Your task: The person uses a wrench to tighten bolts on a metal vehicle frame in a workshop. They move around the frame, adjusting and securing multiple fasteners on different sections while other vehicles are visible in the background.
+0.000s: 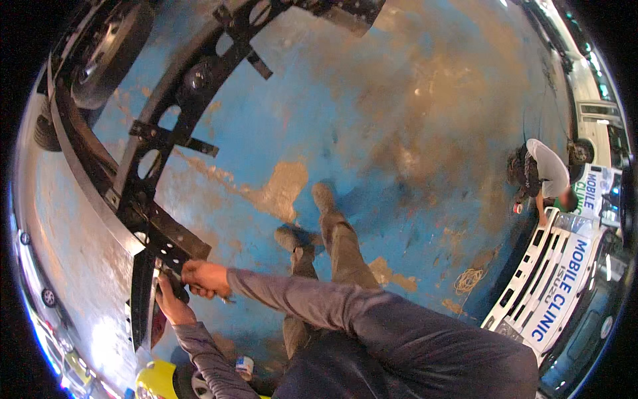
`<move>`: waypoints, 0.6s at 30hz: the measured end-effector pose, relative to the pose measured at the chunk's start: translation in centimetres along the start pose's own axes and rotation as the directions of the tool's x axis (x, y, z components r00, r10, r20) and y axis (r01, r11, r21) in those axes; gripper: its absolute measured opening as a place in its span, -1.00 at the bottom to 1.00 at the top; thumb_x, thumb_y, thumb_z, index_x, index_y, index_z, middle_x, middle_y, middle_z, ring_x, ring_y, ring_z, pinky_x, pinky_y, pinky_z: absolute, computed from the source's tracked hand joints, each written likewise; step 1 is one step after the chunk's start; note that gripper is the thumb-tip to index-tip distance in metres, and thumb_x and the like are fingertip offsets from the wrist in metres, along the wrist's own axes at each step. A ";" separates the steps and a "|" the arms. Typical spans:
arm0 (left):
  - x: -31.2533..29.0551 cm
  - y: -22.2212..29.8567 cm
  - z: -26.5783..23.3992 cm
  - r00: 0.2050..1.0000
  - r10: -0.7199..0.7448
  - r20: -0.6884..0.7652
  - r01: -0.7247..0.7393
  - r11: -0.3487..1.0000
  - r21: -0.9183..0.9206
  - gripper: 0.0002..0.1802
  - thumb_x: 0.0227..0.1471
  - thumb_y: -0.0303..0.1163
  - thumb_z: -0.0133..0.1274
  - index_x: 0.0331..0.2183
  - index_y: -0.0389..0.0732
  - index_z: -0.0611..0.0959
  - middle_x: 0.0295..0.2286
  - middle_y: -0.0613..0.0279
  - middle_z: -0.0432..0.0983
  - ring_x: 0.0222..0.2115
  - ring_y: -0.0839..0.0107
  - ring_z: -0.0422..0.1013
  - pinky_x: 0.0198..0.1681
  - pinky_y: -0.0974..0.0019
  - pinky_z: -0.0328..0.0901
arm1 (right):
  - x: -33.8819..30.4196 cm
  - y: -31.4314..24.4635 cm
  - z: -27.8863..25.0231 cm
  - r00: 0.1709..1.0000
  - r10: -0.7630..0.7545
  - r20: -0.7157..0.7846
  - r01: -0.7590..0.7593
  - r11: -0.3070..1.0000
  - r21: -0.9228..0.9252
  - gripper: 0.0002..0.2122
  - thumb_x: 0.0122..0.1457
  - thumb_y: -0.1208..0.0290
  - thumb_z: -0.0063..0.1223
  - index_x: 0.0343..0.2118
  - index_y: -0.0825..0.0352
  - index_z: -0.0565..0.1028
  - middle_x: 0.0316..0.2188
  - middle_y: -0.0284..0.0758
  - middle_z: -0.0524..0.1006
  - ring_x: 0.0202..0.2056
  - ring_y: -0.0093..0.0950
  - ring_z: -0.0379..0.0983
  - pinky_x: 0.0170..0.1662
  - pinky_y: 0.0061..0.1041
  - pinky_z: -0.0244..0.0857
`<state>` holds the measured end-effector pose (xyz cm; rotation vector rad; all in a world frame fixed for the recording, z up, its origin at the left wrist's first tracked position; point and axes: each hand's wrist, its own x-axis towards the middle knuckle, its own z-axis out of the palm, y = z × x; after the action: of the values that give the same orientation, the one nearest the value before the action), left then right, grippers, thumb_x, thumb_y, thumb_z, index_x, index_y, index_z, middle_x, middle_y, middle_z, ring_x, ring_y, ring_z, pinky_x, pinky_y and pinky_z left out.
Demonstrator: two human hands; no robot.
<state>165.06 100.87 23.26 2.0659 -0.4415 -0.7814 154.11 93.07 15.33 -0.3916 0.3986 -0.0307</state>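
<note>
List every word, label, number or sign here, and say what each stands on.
Wording left uncopied:
Large blue lettering, legible: white truck, front.
Smaller grey lettering, legible: same front.
Blue and green lettering, legible: other white vehicle, beside it.
Small container: markings too small to read.

This is a vehicle workshop, of the sort that takes trucks; a bare, dark chassis frame [173, 137] pierced with large holes stands over a blue-painted floor [252, 123] (worn and stained brown in broad patches); a big tyre [130, 56] shows at upper left; a person [549, 169] bends beside a white truck [555, 282]; a yellow car [154, 381] pokes in at the lower edge.
</note>
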 end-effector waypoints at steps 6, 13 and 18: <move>1.6 -0.7 0.9 0.995 -0.040 0.090 0.053 0.987 -0.151 -0.40 0.08 0.01 0.09 -0.11 -0.36 0.53 -0.24 0.18 0.50 -0.35 0.46 0.37 -0.30 0.36 0.27 | -3.1 -3.9 -0.3 0.961 -0.151 -0.230 0.082 0.955 -0.285 -0.82 0.19 0.21 -0.04 -0.37 0.21 0.44 -0.68 -0.43 0.36 -0.74 -0.65 0.16 -0.73 -0.56 -0.01; 2.1 -1.3 1.6 0.991 0.107 -0.074 -0.105 0.994 0.038 -0.30 0.04 0.05 0.13 -0.17 -0.52 0.56 -0.30 0.07 0.52 -0.37 0.40 0.34 -0.25 0.30 0.27 | 2.8 -4.4 -4.0 0.989 -0.146 0.015 0.137 0.883 -0.448 -0.83 0.11 0.34 0.04 -0.29 0.29 0.50 -0.60 -0.38 0.45 -0.67 -0.60 0.27 -0.66 -0.51 0.12; 2.0 -1.0 1.0 0.996 0.078 0.047 -0.073 0.993 -0.095 -0.29 0.07 0.04 0.10 -0.11 -0.52 0.52 -0.20 0.03 0.49 -0.29 0.36 0.37 -0.18 0.27 0.28 | 4.4 -5.4 -2.3 0.942 -0.331 0.065 0.307 0.763 -0.569 -0.66 0.03 0.51 0.00 -0.08 0.16 0.52 -0.59 -0.34 0.50 -0.58 -0.53 0.41 -0.58 -0.44 0.28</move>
<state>165.90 99.64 21.27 1.9352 -0.4997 -0.7958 157.49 86.77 13.78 -1.0625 0.3708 -0.2588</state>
